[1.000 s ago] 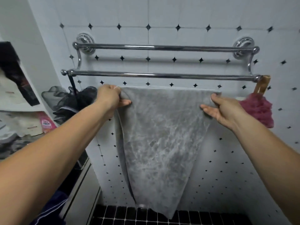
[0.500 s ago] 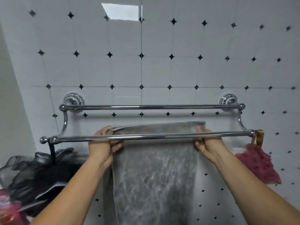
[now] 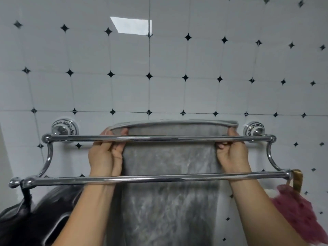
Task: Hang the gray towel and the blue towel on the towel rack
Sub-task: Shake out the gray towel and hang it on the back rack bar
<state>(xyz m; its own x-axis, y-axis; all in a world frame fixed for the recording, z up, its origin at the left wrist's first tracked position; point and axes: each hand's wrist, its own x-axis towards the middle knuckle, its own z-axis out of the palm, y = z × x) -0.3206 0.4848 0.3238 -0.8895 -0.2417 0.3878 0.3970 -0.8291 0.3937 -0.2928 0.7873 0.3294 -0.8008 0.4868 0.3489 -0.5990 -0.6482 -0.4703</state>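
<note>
1. Head view – a white tiled wall (image 3: 88,86) with small black diamonds fills most of the frame.
2. A gray towel (image 3: 170,201) hangs stretched flat between both hands. It passes behind the two bars, its top edge just above the upper one.
3. A chrome towel rack (image 3: 159,179) is fixed to the wall, its upper bar (image 3: 159,138) nearer the tiles and its lower bar nearer the camera.
4. Dark netting (image 3: 35,224) hangs at the rack's left end.
5. A pink bath puff (image 3: 298,213) hangs at the right end.
6. The left hand (image 3: 104,155) pinches the towel's upper left corner – thumb in front, fingers behind.
7. The right hand (image 3: 232,155) grips the upper right corner, fingers curled round the cloth.
</note>
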